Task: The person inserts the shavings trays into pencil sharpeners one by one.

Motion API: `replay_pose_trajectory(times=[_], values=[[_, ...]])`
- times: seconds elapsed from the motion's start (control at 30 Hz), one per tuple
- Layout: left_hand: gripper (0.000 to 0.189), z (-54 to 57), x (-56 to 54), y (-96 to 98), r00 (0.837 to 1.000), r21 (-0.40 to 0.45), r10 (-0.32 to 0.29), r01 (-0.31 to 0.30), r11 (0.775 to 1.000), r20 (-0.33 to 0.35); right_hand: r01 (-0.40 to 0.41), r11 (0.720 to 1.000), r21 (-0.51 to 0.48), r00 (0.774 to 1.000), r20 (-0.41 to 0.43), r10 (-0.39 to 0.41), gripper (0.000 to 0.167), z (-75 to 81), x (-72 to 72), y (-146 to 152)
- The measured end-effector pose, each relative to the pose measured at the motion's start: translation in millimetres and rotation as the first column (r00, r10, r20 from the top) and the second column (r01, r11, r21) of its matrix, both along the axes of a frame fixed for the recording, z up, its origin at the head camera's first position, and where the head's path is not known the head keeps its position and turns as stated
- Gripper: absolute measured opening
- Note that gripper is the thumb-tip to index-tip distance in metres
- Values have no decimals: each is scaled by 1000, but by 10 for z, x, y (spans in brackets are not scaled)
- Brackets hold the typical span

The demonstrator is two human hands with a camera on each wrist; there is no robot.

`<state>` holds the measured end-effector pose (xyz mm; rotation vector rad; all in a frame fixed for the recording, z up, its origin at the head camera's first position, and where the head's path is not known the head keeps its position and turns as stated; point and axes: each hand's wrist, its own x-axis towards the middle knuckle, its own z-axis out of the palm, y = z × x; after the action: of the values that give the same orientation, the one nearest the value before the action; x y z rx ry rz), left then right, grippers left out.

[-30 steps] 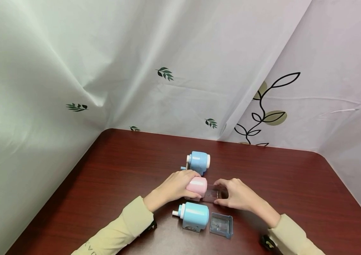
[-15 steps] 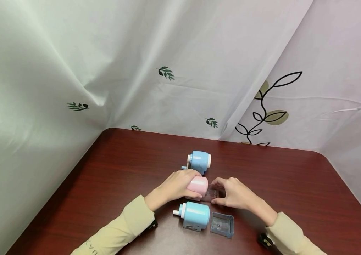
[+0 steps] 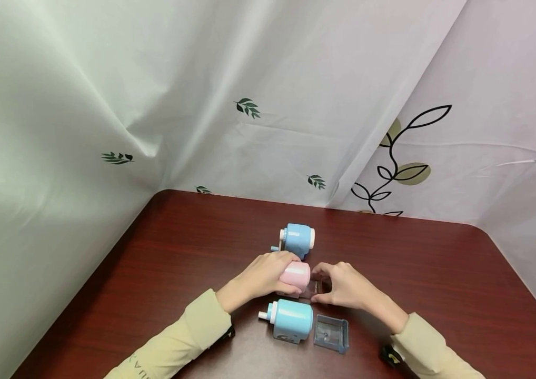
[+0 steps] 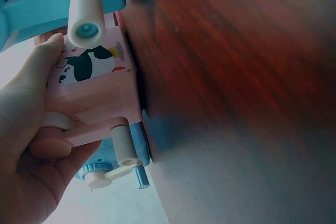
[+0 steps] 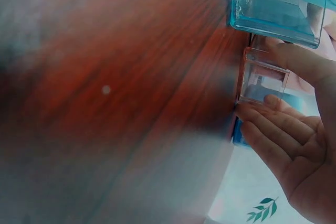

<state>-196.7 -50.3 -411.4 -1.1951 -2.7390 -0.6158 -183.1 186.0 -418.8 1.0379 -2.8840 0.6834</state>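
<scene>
My left hand [image 3: 260, 276] grips the body of a pink crank pencil sharpener [image 3: 298, 275] standing on the table. In the left wrist view, its panda picture and pink crank arm [image 4: 92, 134] show beyond the thumb. At the sharpener's right end, my right hand [image 3: 347, 287] pinches a clear pinkish shavings drawer [image 3: 314, 288] between thumb and fingers. That drawer is partly inside the sharpener's base; the right wrist view shows its clear outer end [image 5: 265, 83] between the fingertips.
Nearer the person stands a light-blue pencil sharpener [image 3: 293, 319], with a clear bluish drawer [image 3: 331, 333] lying separately to its right. Behind the pink one is another blue sharpener [image 3: 298, 240]. A patterned white cloth [image 3: 268, 147] hangs along the table's [image 3: 192, 237] far edge.
My right hand has moved left with the clear drawer, and less of the drawer now shows outside the pink sharpener. My left hand keeps its hold in the same place.
</scene>
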Motion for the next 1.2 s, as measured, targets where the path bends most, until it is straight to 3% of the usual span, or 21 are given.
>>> replay_pose_trajectory(times=[0.6,1.2], values=[[54,20,-11,16,1000,-26,-1,1,1000,-2,4,1000,-13,999,46,-3,50,22,-35,-42],[53,29,8,16,1000,-33,-4,4,999,-2,-9,998,-63,1000,5,10,48,-11,-47,-108]])
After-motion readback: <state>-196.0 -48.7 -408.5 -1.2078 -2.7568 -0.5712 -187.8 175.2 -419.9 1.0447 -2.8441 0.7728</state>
